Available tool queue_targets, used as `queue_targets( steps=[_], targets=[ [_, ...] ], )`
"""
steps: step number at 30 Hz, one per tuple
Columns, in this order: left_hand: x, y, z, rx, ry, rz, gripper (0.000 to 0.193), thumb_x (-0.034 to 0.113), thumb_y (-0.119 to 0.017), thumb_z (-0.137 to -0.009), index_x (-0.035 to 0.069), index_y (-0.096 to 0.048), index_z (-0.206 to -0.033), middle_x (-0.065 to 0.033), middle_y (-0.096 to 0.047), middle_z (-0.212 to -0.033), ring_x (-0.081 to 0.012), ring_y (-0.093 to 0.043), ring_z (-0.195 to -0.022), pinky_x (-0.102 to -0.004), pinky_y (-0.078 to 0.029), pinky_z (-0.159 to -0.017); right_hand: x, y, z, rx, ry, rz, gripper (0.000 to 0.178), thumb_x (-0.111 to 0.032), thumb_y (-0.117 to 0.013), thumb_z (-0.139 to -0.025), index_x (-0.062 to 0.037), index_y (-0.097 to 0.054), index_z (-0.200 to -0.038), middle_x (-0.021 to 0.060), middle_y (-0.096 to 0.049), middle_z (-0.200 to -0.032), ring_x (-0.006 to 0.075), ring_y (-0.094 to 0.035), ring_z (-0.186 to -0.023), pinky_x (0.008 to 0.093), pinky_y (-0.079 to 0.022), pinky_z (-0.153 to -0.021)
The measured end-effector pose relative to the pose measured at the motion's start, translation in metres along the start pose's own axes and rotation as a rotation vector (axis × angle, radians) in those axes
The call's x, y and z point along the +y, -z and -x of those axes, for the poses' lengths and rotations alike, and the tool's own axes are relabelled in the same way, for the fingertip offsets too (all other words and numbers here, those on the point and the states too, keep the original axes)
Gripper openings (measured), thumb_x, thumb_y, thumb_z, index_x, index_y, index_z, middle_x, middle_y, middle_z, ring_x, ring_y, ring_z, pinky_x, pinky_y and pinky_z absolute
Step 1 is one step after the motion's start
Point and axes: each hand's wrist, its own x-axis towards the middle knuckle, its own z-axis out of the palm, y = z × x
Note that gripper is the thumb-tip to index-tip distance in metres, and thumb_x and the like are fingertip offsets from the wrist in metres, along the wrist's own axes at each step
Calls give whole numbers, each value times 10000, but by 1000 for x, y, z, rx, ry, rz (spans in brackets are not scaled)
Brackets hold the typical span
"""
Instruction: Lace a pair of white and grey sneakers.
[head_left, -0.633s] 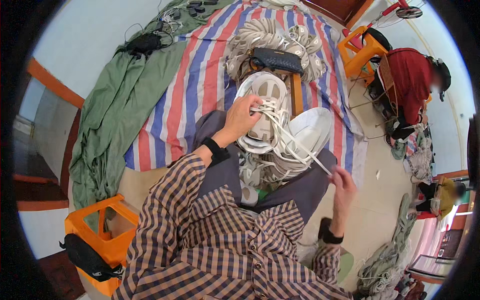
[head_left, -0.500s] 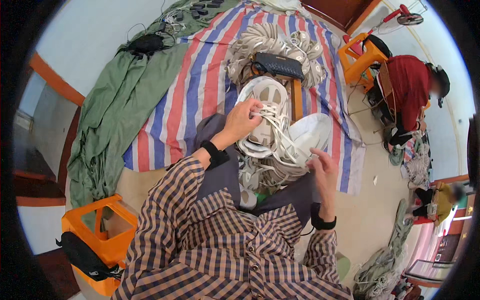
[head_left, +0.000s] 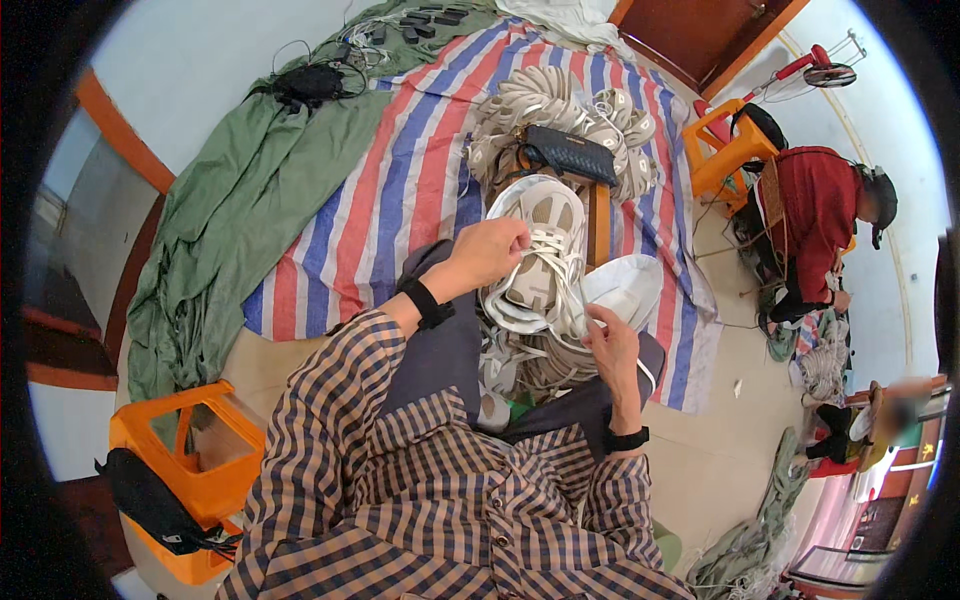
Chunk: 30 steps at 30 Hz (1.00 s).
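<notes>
Head view: left hand (head_left: pixel 490 252) curled at the side of a pale shoe (head_left: pixel 537 282), held above the lap (head_left: pixel 437 365); right hand (head_left: pixel 617 352) bent beside loose laces (head_left: pixel 548 243). Neither grip can be told. Snagging could be caused by crossed slack.

I can read no lettering from where I sit. Between three and four o'clock, yellow marks on a dark board (head_left: pixel 924 458) are too small to make out; at one o'clock, the black purse (head_left: pixel 572 155) shows me nothing legible.
</notes>
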Motion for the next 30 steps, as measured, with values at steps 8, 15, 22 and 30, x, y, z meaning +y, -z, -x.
queue_targets(
  steps=[8,15,22,30],
  targets=[
    [15,-8,-6,150,-129,-392,112,88,-575,-756,99,-581,-867,-86,-595,-797,-321,-612,-719,-436,-474,-618,7,-12,1,95,54,86,253,-177,-588,-860,-90,-635,-1093,108,-677,-802,174,-670,-742,320,-505,-669],
    [15,-30,-12,385,112,-181,55,128,-518,-803,84,-543,-825,-107,-585,-836,-342,-596,-715,-464,-448,-602,-12,13,16,-32,-102,-874,318,-126,-592,-895,-23,-570,-1196,51,-630,-806,92,-577,-670,215,-484,-627],
    [14,-42,-4,360,234,73,64,91,-520,-767,89,-529,-830,-98,-579,-835,-326,-575,-784,-454,-437,-646,-39,32,40,41,-91,-1397,336,-98,-546,-919,-13,-508,-1242,16,-579,-755,80,-502,-656,243,-459,-636],
    [21,-40,13,336,130,40,129,42,-529,-744,83,-527,-867,-83,-567,-849,-311,-571,-772,-430,-445,-647,-41,56,43,207,-175,-1731,339,-101,-565,-908,-10,-490,-1226,8,-553,-755,83,-491,-651,255,-452,-631]
  ],
)
